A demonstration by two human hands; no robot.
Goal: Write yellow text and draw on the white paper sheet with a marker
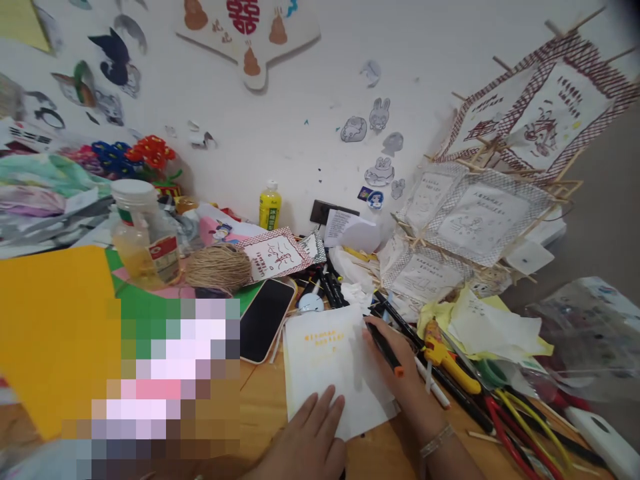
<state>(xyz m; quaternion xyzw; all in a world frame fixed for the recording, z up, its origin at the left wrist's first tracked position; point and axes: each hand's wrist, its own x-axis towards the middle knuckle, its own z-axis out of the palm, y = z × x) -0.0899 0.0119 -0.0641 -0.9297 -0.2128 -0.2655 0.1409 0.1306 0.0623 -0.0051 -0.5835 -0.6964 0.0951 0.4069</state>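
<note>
A white sheet of paper [320, 380] lies on the wooden table, with small rows of orange writing near its top. My left hand [310, 437] rests flat on the sheet's lower edge, fingers stretched out, holding nothing. Over the right side of the sheet, my right hand [400, 353] is closed around a black marker with an orange end [384, 345]. The marker's tip points to the sheet's upper right; whether it touches the paper I cannot tell. A phone [269, 320] lies left of the sheet.
A yellow hot glue gun [447, 360], red-handled pliers [510, 433] and several black markers crowd the right. Behind are a twine ball [219, 267], a plastic jar [145, 233] and a drink bottle [271, 205]. A stick-and-paper frame [495, 213] stands against the wall. Part of the lower left is pixelated.
</note>
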